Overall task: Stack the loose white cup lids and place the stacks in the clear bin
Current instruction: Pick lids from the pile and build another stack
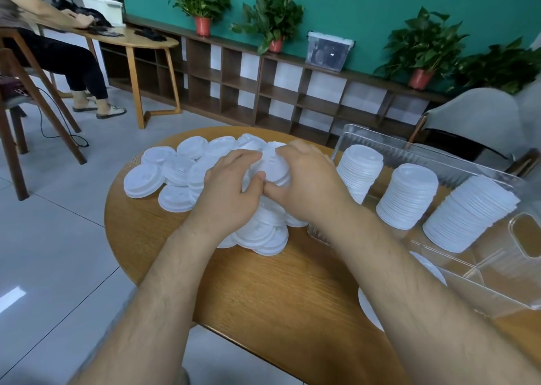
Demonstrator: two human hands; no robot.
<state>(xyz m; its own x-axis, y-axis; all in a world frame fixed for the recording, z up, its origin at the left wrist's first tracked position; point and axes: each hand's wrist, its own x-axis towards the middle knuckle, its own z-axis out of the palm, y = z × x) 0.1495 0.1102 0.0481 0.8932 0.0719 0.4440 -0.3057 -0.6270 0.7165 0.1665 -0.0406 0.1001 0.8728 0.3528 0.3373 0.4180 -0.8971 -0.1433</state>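
Stacks of white lids (407,197), three of them, sit in the clear bin (439,156), in the long section along its far wall. They lean side by side in a row, each tall and tightly nested, with ribbed edges showing down their sides. The bin's nearer sections, parted by clear dividers, show mostly the wood grain beneath.

Just left of the bin, the person's left hand (231,185) and right hand (307,179) close together around a small stack (273,165) of lids, fingers curled over its top and thumbs meeting in front of it. Both hands grasp it, held above a heap of loose lids (175,168) that spreads further left of the bin across the round wooden table (263,291). These lids are plain white plastic discs with a raised rim and a domed centre; some overlap, some lie flat.

By the bin's near left corner another single lid (369,305) lies flat, mostly covered by the right forearm. The fingers hide how many lids the held stack has. The bin's right end runs out of view, and its clear walls are hard to trace against the table
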